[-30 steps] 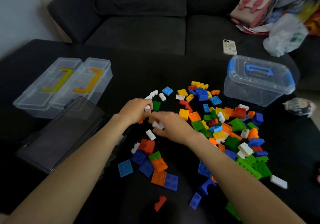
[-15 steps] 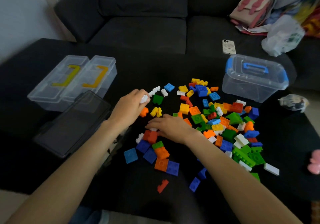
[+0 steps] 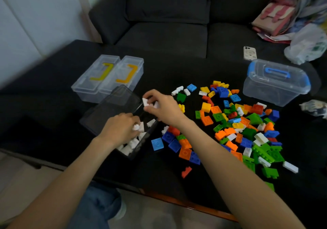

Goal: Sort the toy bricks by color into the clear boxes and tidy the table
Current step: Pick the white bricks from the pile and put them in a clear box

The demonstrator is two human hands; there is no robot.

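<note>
The left hand [image 3: 122, 128] was down in the open dark-tinted box [image 3: 134, 150], fingers curled round a couple of white bricks [image 3: 138, 127], with more white ones heaped just beneath and nearer the person. Just beyond and to the right of that grip, the right hand [image 3: 164, 108] hovered over the box's far end, pinching another cluster of white bricks [image 3: 150, 104] between thumb and fingers. It looked to me like the white-sorting step, both handfuls about to be let go into the box.

To the right of the right hand lay the main pile of bricks [image 3: 238, 122], mixed blue, orange, green, yellow and red, with plenty of white still scattered through it, so the job seemed barely begun. Next, I judged, both hands needed to open over the box, then go back to the pile for the remaining whites.

Further off, beyond the left hand, two clear boxes with yellow handles [image 3: 109, 76] stood side by side, lids on. Far right sat a blue-handled clear box [image 3: 274, 83], also lidded.
</note>
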